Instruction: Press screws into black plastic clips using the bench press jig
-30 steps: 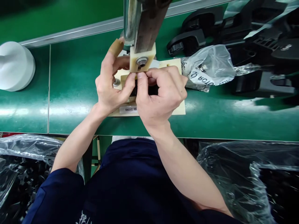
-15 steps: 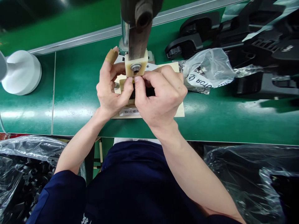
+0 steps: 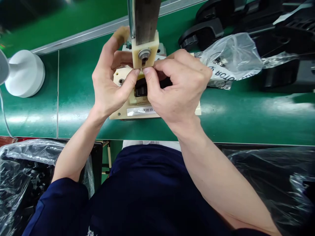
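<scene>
Both hands meet at the underside of a cream-coloured block (image 3: 146, 52) with a bolt in its face, mounted on a metal press arm (image 3: 145, 23). My left hand (image 3: 110, 78) has thumb and fingers closed at the block's lower left edge, its covered index fingertip raised. My right hand (image 3: 179, 85) pinches beside it, thumb against the block's bottom edge. Whatever lies between the fingertips is too small or hidden to make out. Below them a black plastic part (image 3: 141, 90) sits in a cream fixture plate (image 3: 118, 113) with a printed label (image 3: 140, 111).
A clear plastic bag of small metal parts (image 3: 233, 59) lies right of the fixture. Large black plastic parts (image 3: 246, 19) are piled at the back right. A white round-based object (image 3: 24, 73) stands at left. Plastic-lined bins (image 3: 27, 170) sit below the bench edge on both sides.
The view has shifted, so the block and fixture sit a little differently in the picture. My left thumb has drawn slightly away from my right thumb; both hands stay at the block's underside.
</scene>
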A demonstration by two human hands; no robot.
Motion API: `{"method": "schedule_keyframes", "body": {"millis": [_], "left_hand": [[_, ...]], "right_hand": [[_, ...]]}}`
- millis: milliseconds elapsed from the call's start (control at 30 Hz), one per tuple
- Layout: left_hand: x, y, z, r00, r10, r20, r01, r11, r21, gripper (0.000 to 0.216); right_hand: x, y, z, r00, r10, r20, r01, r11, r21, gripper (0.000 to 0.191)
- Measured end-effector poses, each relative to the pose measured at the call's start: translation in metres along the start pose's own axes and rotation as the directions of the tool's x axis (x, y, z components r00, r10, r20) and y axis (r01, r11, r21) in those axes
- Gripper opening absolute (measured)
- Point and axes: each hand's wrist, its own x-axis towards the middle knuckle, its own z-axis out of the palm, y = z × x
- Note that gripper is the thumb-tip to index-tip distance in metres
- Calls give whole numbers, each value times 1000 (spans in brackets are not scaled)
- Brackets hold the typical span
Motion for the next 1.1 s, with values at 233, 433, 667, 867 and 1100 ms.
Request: {"method": "schedule_keyframes", "body": {"millis": [233, 433, 667, 867, 1100], "left_hand": [[4, 1, -3, 1000, 25, 3, -25, 999, -29, 64], [2, -4, 4, 999, 14, -37, -12, 999, 53, 73], [0, -1, 9, 994, 46, -102, -39, 997, 69, 70], [1, 2, 8, 991, 51, -127, -43, 997, 65, 66], [-3, 18, 8, 972, -127, -200, 139, 989, 48, 72]], "right_hand": [[1, -1, -1, 1000, 1, 6, -1, 1000, 14, 23], [2, 0, -2, 1000, 20, -7, -20, 999, 34, 23], [-2, 8, -5, 1000, 9, -25, -8, 999, 43, 25], [1, 26, -38, 973, -196, -122, 193, 981, -31, 21], [81, 24, -122, 877, -308, -369, 318, 947, -34, 20]]}}
